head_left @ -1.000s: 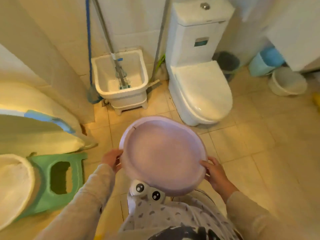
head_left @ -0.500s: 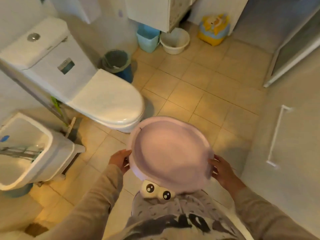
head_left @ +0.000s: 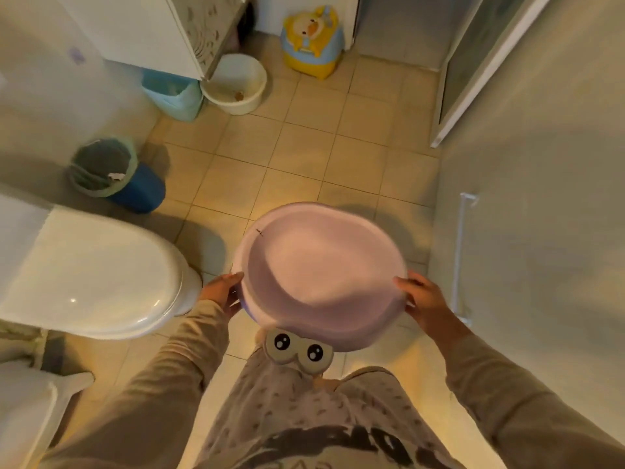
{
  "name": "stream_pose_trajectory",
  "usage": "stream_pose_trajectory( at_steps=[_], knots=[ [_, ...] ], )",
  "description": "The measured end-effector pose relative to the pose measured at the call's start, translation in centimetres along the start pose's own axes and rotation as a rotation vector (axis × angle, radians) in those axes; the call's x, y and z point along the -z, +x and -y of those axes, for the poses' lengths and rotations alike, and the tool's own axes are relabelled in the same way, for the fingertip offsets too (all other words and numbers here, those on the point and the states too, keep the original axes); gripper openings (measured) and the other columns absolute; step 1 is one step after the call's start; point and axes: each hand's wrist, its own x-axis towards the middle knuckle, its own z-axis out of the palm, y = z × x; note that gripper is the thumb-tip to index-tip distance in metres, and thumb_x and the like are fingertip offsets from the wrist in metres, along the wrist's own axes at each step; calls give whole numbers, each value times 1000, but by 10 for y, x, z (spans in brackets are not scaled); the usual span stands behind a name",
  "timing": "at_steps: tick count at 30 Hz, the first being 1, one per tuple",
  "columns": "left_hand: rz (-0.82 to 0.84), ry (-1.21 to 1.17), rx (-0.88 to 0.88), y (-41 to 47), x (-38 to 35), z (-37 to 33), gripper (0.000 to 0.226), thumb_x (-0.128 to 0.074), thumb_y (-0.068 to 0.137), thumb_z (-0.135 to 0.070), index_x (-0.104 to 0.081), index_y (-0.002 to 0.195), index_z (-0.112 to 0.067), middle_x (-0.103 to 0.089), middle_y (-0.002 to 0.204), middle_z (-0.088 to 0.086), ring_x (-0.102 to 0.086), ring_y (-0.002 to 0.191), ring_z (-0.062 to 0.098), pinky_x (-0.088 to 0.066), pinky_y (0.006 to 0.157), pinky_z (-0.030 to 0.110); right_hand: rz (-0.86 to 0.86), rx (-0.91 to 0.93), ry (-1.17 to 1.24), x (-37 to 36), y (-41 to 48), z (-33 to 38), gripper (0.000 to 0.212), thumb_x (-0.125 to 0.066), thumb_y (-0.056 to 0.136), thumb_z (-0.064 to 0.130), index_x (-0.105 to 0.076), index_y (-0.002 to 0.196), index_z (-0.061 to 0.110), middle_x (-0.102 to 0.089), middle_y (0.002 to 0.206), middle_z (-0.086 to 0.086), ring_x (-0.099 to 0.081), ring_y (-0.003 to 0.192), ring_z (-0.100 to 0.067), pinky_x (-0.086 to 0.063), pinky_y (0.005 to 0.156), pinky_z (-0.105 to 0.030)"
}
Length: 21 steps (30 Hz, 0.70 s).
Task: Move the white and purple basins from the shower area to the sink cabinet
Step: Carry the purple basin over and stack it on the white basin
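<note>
From the head camera, the purple basin [head_left: 321, 275] is held in the air in front of the person's body, above the tiled floor [head_left: 304, 147], its open side facing up. The left hand [head_left: 223, 292] grasps its left rim and the right hand [head_left: 422, 299] grasps its right rim — fingers wrapped over the edge on both sides. A white basin [head_left: 236, 83] sits on the floor well ahead, touching the corner of the white sink cabinet [head_left: 152, 28], with a light blue bin [head_left: 174, 94] just beside it on the left. Farther back stands a yellow duck-shaped potty [head_left: 313, 42]. To the left are the closed toilet [head_left: 91, 275] and a blue waste bin [head_left: 115, 174] lined with a bag — both well apart from the basin.
</note>
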Motion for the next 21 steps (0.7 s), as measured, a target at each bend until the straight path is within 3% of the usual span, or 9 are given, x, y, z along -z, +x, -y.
stream_pose_trajectory(
  at_steps=[4, 8, 14, 19, 21],
  knots=[
    [11, 29, -3, 26, -49, -40, 12, -57, 87, -9, -55, 75, -11, -56, 78, 7, -52, 70, 20, -48, 66, 32, -8, 4, 22, 9, 31, 35, 15, -59, 86, 5, -64, 89, 18, -57, 81, -6, -53, 77, -22, -45, 62, -29],
    [43, 37, 5, 58, -96, -83, 12, -59, 85, -9, -55, 74, -10, -56, 77, 7, -53, 70, 21, -48, 82, 41, -38, 4, 70, 8, 71, 77, 27, -62, 86, 8, -62, 112, 14, -66, 95, -4, -60, 87, -22, -50, 67, -33],
    [54, 33, 36, 103, -160, -160, 17, -56, 87, -9, -54, 70, -11, -51, 75, 7, -49, 68, 21, -46, 61, 33, -105, -10, 108, -7, 124, 156, 38, -62, 86, 6, -59, 124, 10, -64, 107, -10, -60, 94, -27, -51, 67, -33],
    [76, 59, 34, 124, -207, -226, 12, -55, 84, -5, -54, 73, -7, -54, 76, 9, -52, 71, 25, -49, 81, 42, -139, -8, 112, -18, 167, 217, 45, -61, 86, 5, -56, 130, 9, -65, 110, -10, -60, 98, -28, -50, 66, -33],
    [80, 84, 33, 132, -224, -250, 11, -54, 82, -1, -55, 73, -7, -53, 75, 10, -51, 71, 25, -50, 71, 39, -141, -5, 135, -21, 183, 237, 44, -62, 86, 5, -56, 129, 8, -67, 103, -6, -62, 92, -25, -51, 65, -33]
  ],
)
